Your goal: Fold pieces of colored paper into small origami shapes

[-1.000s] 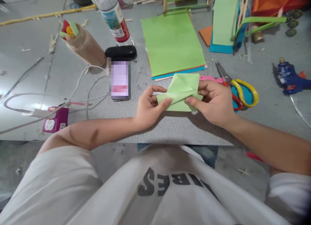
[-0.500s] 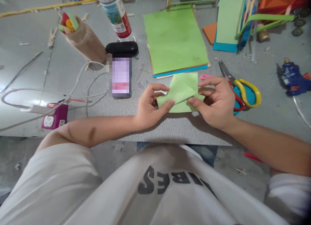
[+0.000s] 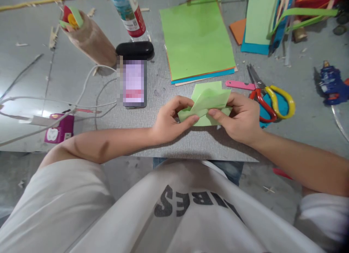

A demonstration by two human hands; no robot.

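Observation:
A folded piece of light green paper (image 3: 209,98) is held just above the table near its front edge, with creased flaps standing up. My left hand (image 3: 174,116) pinches its left side, thumb on top and fingers partly hidden behind the paper. On the right side my right hand (image 3: 238,116) grips it, thumb pressing on the lower fold and fingers tucked behind. Right beside my right hand lie scissors (image 3: 275,100) with red and yellow handles, and a pink-handled tool (image 3: 240,85) is by their blades.
Stacked green, orange and blue sheets (image 3: 199,42) lie beyond my hands. To the left are a phone (image 3: 134,82), a black case (image 3: 135,49), a bottle (image 3: 131,14), a wooden cup (image 3: 92,42) and white cables (image 3: 89,74). A blue glue gun (image 3: 332,83) lies far right.
A flap of the green paper now stands raised toward the right, and my right fingers have closed in behind it. The view has shifted slightly.

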